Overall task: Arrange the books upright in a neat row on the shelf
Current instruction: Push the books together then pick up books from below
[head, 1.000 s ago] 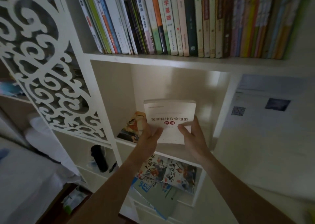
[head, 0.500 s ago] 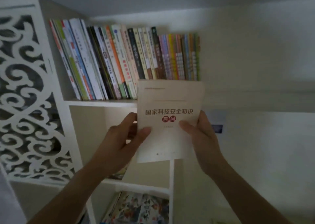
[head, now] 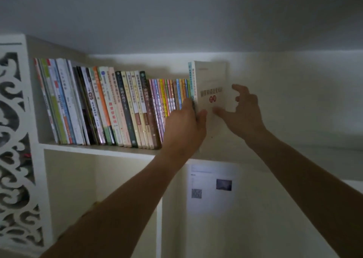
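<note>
Left hand (head: pixel 184 128) grips matte book (head: pixel 213 85).

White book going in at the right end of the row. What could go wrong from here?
1. Nothing shows to the right of the white book on the shelf, so it may tip that way once released.
2. The left hand grips its spine edge against the row of books; pulling out may drag neighbours forward.
3. The right hand touches the cover only with its thumb, giving little support.

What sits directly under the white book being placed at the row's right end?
The shelf board. The left hand covers the white book at its bottom edge, so contact isn't visible.
</note>
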{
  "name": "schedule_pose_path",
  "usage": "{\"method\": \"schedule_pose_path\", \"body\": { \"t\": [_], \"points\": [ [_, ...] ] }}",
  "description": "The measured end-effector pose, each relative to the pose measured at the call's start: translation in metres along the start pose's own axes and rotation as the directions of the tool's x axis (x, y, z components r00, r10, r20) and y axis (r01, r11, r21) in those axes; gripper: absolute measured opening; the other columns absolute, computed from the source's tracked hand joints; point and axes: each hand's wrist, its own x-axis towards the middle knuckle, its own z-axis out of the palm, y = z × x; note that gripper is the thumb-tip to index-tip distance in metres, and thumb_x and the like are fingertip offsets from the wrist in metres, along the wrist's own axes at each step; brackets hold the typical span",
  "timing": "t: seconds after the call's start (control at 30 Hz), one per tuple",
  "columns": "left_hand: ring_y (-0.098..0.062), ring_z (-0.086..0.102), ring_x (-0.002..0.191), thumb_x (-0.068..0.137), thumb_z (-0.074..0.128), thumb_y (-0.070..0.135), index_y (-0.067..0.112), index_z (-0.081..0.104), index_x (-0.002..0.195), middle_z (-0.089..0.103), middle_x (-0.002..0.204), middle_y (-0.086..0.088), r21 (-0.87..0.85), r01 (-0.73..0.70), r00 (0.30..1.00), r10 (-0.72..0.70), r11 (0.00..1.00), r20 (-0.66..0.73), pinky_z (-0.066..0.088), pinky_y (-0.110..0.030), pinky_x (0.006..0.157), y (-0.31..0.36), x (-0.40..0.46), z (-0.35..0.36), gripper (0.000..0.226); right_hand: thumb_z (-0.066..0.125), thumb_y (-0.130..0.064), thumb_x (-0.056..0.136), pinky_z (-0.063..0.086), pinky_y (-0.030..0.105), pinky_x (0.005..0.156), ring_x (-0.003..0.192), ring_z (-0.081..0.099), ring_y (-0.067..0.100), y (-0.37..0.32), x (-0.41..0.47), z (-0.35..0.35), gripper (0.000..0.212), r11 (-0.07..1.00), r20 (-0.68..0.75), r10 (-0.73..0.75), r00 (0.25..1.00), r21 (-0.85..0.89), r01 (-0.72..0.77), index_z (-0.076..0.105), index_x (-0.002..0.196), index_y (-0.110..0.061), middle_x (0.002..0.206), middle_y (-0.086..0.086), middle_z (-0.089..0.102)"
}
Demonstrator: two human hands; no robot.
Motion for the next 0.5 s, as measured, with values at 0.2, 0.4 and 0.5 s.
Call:
{"method": "schedule_pose_path", "body": {
  "t": [0.2,0.4,0.5],
  "points": [
    [-0.023,0.066,0.080,0.109,0.043,0.037,0.008,0.057,0.124,0.067,0.093,-0.008,0.186,0.046,0.995,-0.062,0.981,0.082,0.041,-0.026,0.067,0.000,0.002,0.040,0.035,0.082,-0.010,0.073,0.062,0.038,0.080,0.107,0.064,0.018,0.035,-0.012,0.007,0.085,0.964,0.517,-0.045,0.855,0.248,-0.100,0.046,0.144,-0.037,0.126,-0.003,0.056],
    [-0.018,0.064,0.077,0.112,0.033,0.034,0.014,0.059,0.110,0.062,0.091,-0.002,0.324,-0.123,0.984,0.074,0.938,0.161,0.053,-0.030,0.068,-0.021,0.016,0.036,0.033,0.088,-0.032,0.077,0.058,0.031,0.085,0.109,0.063,0.017,0.051,-0.002,0.022,0.079,0.989,0.528,-0.085,0.845,0.149,0.007,0.045,0.143,-0.034,0.114,-0.013,0.057],
    [-0.011,0.054,0.075,0.111,0.033,0.035,0.017,0.058,0.114,0.062,0.096,0.001,0.289,-0.131,0.988,0.102,0.948,0.112,0.043,-0.023,0.064,-0.030,0.015,0.039,0.031,0.082,-0.033,0.084,0.050,0.012,0.071,0.095,0.062,0.004,0.056,-0.002,0.024,0.071,0.987,0.512,-0.154,0.845,0.120,0.107,0.044,0.144,-0.037,0.111,-0.010,0.060]
  ]
}}
